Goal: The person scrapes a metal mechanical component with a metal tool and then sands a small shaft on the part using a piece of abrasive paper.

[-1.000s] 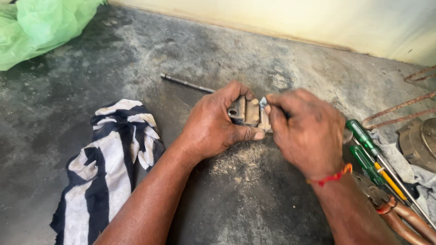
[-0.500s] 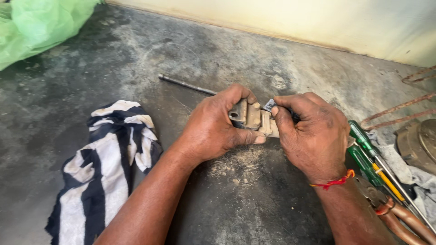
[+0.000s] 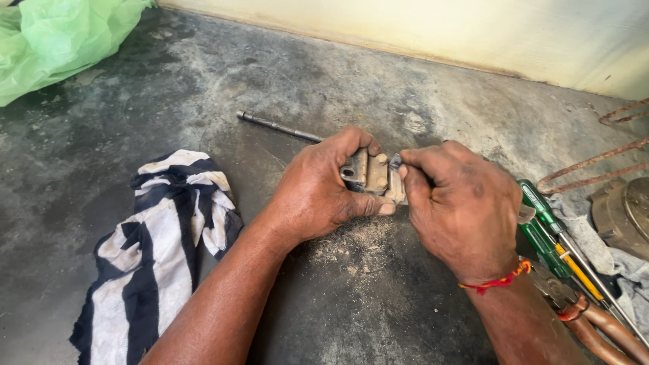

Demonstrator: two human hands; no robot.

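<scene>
A dark, dusty counter [image 3: 203, 81] fills the view, running back to a pale wall [image 3: 473, 34] along its far edge. In the far left corner sits a crumpled green plastic bag [image 3: 54, 40]. Near the left front edge lies a black-and-white striped cloth [image 3: 155, 250], bunched and loose. Over by the right edge there's a cluster of tools: green-handled screwdrivers [image 3: 541, 223], pliers with reddish grips [image 3: 595, 318], a round metal part [image 3: 625, 213] on a grey rag, and rusty bent wire [image 3: 595, 162] behind it.

Now the hands, mid-counter. The left hand [image 3: 318, 189] wraps the small metal block [image 3: 370, 174], fingers curled over its top and thumb pressed under its near side, holding it just above the surface. The right hand [image 3: 460, 203], red thread at the wrist, closes in from the right, fingertips pinching a tiny metal piece [image 3: 395, 161] against the block's top edge. A thin steel rod [image 3: 270, 125] lies behind the left hand. Pale sawdust-like grit [image 3: 351, 243] is scattered right beneath the block.
</scene>
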